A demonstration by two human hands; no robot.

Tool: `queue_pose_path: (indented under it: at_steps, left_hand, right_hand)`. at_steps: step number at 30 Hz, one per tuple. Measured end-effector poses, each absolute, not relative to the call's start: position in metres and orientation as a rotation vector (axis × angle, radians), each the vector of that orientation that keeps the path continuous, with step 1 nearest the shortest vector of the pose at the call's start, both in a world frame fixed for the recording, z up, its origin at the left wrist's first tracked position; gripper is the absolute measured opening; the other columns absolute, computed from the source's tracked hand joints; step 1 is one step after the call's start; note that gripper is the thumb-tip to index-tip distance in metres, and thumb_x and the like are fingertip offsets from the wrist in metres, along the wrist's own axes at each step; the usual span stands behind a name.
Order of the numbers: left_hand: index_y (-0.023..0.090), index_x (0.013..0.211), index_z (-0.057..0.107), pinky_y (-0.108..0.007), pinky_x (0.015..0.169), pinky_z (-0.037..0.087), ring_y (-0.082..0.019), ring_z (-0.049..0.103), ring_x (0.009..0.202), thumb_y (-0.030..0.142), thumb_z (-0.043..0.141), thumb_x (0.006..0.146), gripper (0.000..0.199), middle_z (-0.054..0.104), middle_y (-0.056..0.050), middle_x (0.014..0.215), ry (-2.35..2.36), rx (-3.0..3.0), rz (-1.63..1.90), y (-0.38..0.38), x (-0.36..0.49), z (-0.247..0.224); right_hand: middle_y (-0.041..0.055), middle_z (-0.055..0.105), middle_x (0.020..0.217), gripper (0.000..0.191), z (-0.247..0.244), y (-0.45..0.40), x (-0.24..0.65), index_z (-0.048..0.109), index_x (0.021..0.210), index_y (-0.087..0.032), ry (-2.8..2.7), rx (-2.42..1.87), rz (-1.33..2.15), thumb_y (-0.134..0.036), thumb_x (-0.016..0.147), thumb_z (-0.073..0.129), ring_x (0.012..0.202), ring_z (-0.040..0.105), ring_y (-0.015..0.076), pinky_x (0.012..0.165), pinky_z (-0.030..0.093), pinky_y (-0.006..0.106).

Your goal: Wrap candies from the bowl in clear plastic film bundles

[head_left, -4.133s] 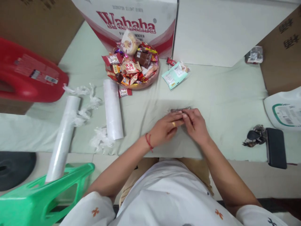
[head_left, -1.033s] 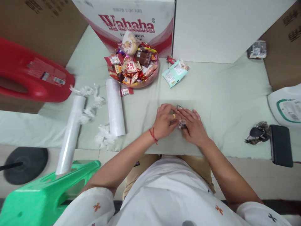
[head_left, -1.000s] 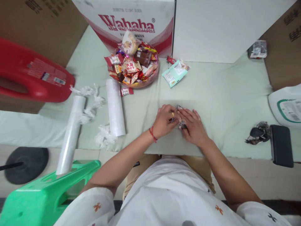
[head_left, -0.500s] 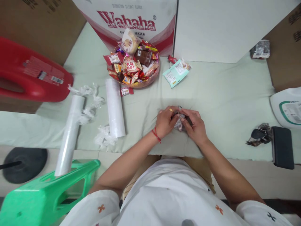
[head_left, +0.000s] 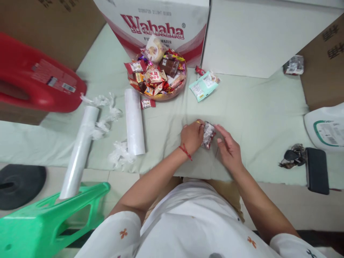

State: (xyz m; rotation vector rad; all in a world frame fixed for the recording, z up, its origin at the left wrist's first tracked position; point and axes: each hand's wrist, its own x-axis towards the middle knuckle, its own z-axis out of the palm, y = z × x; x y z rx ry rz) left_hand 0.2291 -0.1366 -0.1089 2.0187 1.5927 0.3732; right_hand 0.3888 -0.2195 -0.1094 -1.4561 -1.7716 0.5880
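A small packet in clear, shiny plastic point(head_left: 208, 135), dark with reddish bits, is just above the cloth-covered table. My left hand point(head_left: 192, 136), with a ring and a red string bracelet, is closed on the packet's left edge. Just right of it, my right hand point(head_left: 229, 148) is open, its fingers stretched toward the packet's upper right corner. Whether a fingertip touches the packet I cannot tell. What lies inside the plastic is too blurred to name.
A bowl of wrapped sweets point(head_left: 172, 96) stands before a Wahaha carton point(head_left: 161, 25). Left are two plastic-bag rolls point(head_left: 135, 123), crumpled plastic point(head_left: 120, 154), a red jug point(head_left: 40, 79) and a green stool point(head_left: 34, 222). Right: keys point(head_left: 292, 156), phone point(head_left: 317, 170), white bottle point(head_left: 328, 125). A mint-green packet point(head_left: 203, 86) lies behind.
My right hand has let go of the packet and drawn away to the right, its fingers opening. The left hand keeps hold of the packet. The view has shifted slightly.
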Motion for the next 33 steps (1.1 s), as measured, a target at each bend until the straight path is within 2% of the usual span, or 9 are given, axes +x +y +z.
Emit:
queue_pose_path:
  at_steps: [5,8,12,15,21,24,27,30,33]
  left_hand:
    - [0.019,0.113,0.068,-0.039,0.09,0.047,-0.026,0.073,0.092,0.026,0.042,0.107,0.028,0.078,-0.009,0.101,1.598,2.031,0.422,-0.138,0.232,-0.114]
    - [0.019,0.112,0.066,-0.037,0.09,0.049,-0.024,0.071,0.092,0.024,0.039,0.107,0.028,0.076,-0.008,0.1,1.561,1.959,0.623,-0.139,0.228,-0.119]
    - [0.018,0.11,0.064,-0.032,0.089,0.05,-0.019,0.066,0.096,0.021,0.039,0.106,0.026,0.07,-0.008,0.104,1.456,1.819,1.095,-0.146,0.208,-0.119]
    - [0.018,0.106,0.066,-0.029,0.082,0.05,-0.017,0.062,0.086,0.02,0.046,0.104,0.02,0.064,-0.005,0.097,1.456,1.781,1.205,-0.161,0.19,-0.116]
    - [0.019,0.103,0.067,-0.03,0.079,0.051,-0.016,0.059,0.087,0.023,0.052,0.103,0.015,0.058,-0.005,0.098,1.461,1.734,1.195,-0.192,0.176,-0.109]
    - [0.018,0.113,0.065,-0.032,0.08,0.054,-0.019,0.061,0.098,0.036,0.057,0.102,0.022,0.057,-0.01,0.112,1.375,1.612,1.194,-0.199,0.176,-0.102]
    - [0.019,0.125,0.058,-0.032,0.08,0.057,-0.023,0.064,0.109,0.055,0.071,0.091,0.052,0.057,-0.015,0.127,1.131,1.358,1.07,-0.201,0.18,-0.092]
    - [0.018,0.114,0.056,-0.026,0.064,0.053,-0.017,0.067,0.078,0.065,0.076,0.083,0.06,0.068,-0.008,0.097,0.943,1.041,0.794,-0.204,0.188,-0.084]
    - [0.02,0.099,0.05,-0.021,0.049,0.042,-0.01,0.056,0.052,0.068,0.069,0.087,0.053,0.062,0.003,0.07,0.968,0.83,0.772,-0.212,0.199,-0.08]
  right_hand:
    - [0.0131,0.042,0.166,0.06,-0.118,-0.231,0.383,0.031,0.165,-0.024,-2.156,-1.558,0.393,-0.034,0.108,0.044,0.158,0.032,0.0286,0.129,0.021,0.061]
    - [0.0143,0.036,0.169,0.066,-0.12,-0.233,0.386,0.021,0.168,-0.024,-2.184,-1.573,0.431,-0.036,0.107,0.045,0.159,0.031,0.0286,0.128,0.024,0.061]
    - [0.0157,0.037,0.168,0.074,-0.112,-0.233,0.4,0.021,0.168,-0.027,-2.106,-1.413,0.491,-0.042,0.103,0.054,0.156,0.035,0.0301,0.125,0.033,0.06]
    - [0.0179,0.039,0.166,0.08,-0.112,-0.229,0.398,0.028,0.166,-0.024,-2.196,-1.359,0.379,-0.047,0.098,0.063,0.154,0.037,0.0346,0.124,0.034,0.062]
    - [0.0167,0.064,0.144,0.043,-0.11,-0.208,0.375,0.06,0.144,-0.017,-2.105,-1.499,0.281,-0.029,0.105,0.048,0.136,0.055,0.0321,0.115,0.047,0.053]
    - [0.0134,0.072,0.132,0.043,-0.092,-0.209,0.376,0.061,0.142,-0.02,-1.683,-1.563,0.521,-0.04,0.107,0.046,0.122,0.065,0.0287,0.108,0.052,0.048]
    - [0.0065,0.076,0.117,0.041,-0.076,-0.22,0.378,0.067,0.131,-0.025,-1.244,-1.46,1.015,-0.052,0.104,0.051,0.109,0.069,0.0242,0.098,0.056,0.041]
    - [0.0055,0.075,0.109,0.041,-0.072,-0.232,0.369,0.071,0.119,-0.024,-0.893,-1.279,1.347,-0.058,0.097,0.061,0.099,0.07,0.0224,0.09,0.058,0.038]
    - [0.0069,0.073,0.114,0.05,-0.077,-0.244,0.351,0.068,0.121,-0.026,-0.645,-1.167,1.41,-0.064,0.088,0.07,0.093,0.068,0.0208,0.08,0.059,0.035]
